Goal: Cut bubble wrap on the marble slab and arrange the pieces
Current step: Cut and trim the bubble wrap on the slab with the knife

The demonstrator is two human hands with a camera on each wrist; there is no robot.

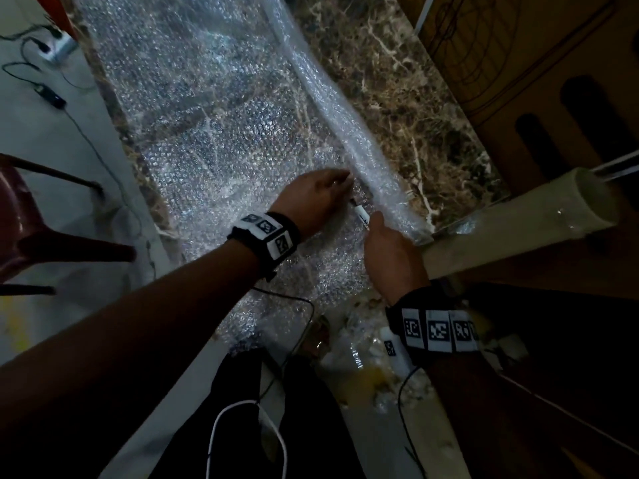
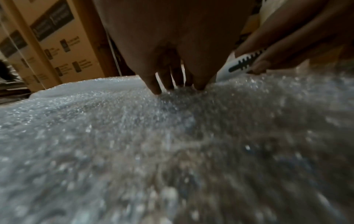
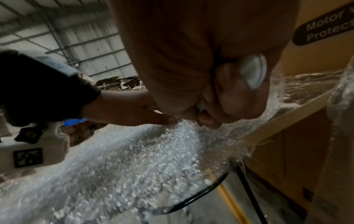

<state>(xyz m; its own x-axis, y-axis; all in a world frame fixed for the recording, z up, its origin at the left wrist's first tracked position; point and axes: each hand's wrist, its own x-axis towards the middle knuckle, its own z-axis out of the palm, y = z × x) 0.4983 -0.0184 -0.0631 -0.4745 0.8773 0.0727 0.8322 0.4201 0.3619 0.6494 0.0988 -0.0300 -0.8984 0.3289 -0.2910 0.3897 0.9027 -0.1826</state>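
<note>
A clear bubble wrap sheet (image 1: 214, 133) lies spread over the brown marble slab (image 1: 390, 84), with one edge curled into a long roll (image 1: 349, 133) along its right side. My left hand (image 1: 318, 195) presses the sheet with straight fingers beside the roll; its fingertips (image 2: 157, 89) touch the bubbles. My right hand (image 1: 390, 257) grips a white utility knife (image 1: 361, 216), tip down on the wrap just right of the left hand. The knife's white body with black ridges (image 2: 243, 62) shows in the left wrist view, its rounded end (image 3: 252, 71) in the right wrist view.
Cardboard boxes (image 1: 539, 81) stand along the slab's right side, with a pale tube (image 1: 518, 219) lying across the near right corner. A dark red chair (image 1: 38, 229) and cables (image 1: 52, 95) are on the floor at left. Wires hang below my arms.
</note>
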